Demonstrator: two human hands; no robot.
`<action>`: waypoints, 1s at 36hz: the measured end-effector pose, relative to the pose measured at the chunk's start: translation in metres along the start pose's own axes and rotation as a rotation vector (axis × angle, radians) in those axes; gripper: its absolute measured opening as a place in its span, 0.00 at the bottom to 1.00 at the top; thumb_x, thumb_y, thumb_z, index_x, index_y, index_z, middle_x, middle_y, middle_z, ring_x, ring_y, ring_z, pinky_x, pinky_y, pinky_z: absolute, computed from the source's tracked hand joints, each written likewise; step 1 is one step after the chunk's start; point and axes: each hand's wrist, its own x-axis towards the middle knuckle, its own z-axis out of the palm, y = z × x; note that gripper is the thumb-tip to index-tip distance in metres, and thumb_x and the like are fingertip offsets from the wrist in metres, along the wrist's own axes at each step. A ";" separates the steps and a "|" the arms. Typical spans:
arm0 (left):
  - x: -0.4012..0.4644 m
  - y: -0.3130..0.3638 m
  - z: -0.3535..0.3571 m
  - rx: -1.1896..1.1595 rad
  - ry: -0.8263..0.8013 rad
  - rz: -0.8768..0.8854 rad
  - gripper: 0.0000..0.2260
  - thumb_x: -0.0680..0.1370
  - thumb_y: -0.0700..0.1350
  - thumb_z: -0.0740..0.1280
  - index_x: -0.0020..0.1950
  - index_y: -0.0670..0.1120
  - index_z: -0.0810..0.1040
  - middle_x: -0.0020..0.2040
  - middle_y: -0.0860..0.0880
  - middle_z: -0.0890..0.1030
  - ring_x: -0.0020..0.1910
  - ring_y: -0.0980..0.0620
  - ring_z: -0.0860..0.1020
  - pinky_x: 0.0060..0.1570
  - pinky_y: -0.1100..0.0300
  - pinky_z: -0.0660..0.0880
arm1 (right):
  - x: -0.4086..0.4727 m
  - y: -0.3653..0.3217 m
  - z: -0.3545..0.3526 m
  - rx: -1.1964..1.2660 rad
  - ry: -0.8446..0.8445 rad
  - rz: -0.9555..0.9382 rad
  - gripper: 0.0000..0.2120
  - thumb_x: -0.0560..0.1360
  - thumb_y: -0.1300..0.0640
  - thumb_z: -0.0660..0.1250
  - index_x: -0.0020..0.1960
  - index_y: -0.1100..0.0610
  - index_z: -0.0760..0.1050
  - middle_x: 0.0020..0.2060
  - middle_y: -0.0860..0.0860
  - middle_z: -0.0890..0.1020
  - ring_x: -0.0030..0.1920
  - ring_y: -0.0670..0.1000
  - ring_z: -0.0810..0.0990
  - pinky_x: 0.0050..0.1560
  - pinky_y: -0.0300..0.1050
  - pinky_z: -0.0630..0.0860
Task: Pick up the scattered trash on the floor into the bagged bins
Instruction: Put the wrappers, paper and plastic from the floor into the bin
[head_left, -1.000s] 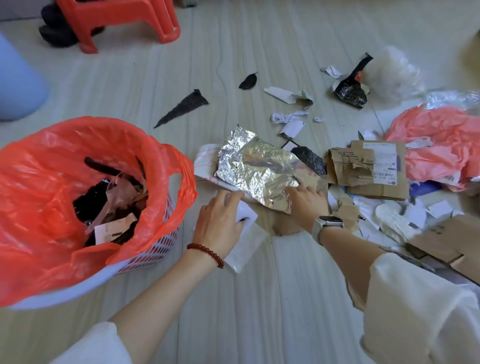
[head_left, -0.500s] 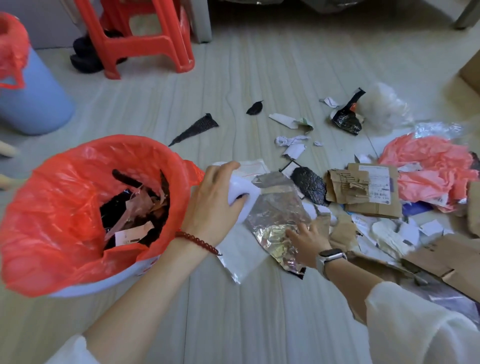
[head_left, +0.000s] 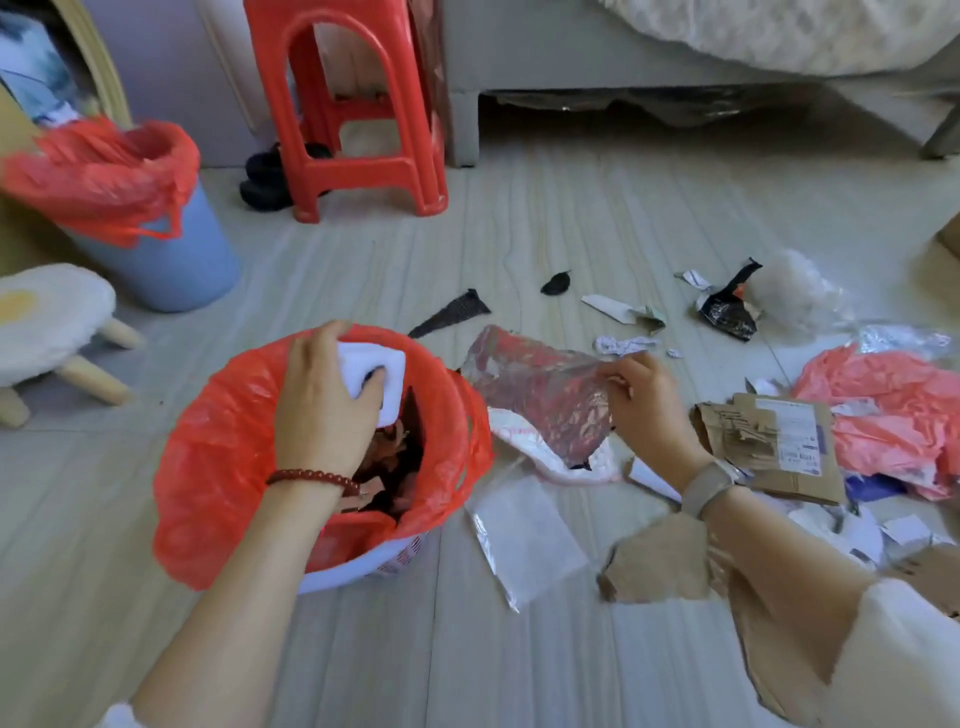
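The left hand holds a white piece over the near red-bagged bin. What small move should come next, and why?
Probably the left hand should loosen its grip and drop the white piece. The piece already hangs over the open mouth of the near bin, above the trash inside. The right hand pinches the foil sheet, lifted beside the bin, likely next.

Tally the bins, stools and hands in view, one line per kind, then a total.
Bins with red bags: 2, near bin and blue bin
Stools: 2, red stool and white stool
Hands: 2, left hand and right hand
Total: 6
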 end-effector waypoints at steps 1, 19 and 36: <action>-0.001 -0.008 0.001 0.037 -0.039 -0.028 0.24 0.72 0.38 0.67 0.67 0.41 0.67 0.63 0.39 0.71 0.63 0.42 0.68 0.58 0.55 0.65 | 0.005 -0.008 -0.003 0.011 0.038 -0.020 0.10 0.73 0.72 0.61 0.47 0.65 0.81 0.46 0.62 0.77 0.49 0.62 0.76 0.50 0.43 0.68; 0.043 0.060 0.040 -0.141 -0.151 0.128 0.56 0.64 0.54 0.77 0.75 0.50 0.37 0.76 0.40 0.42 0.75 0.42 0.43 0.72 0.46 0.47 | -0.008 -0.018 -0.066 -0.266 0.153 -0.462 0.08 0.68 0.73 0.67 0.45 0.65 0.79 0.46 0.62 0.77 0.50 0.55 0.71 0.42 0.46 0.74; -0.067 0.117 0.142 -0.398 -0.377 0.916 0.06 0.75 0.43 0.60 0.48 0.47 0.76 0.51 0.55 0.73 0.46 0.55 0.76 0.34 0.54 0.78 | -0.055 0.082 -0.107 0.766 -0.011 1.044 0.08 0.76 0.70 0.61 0.40 0.60 0.73 0.32 0.54 0.71 0.27 0.48 0.72 0.23 0.35 0.70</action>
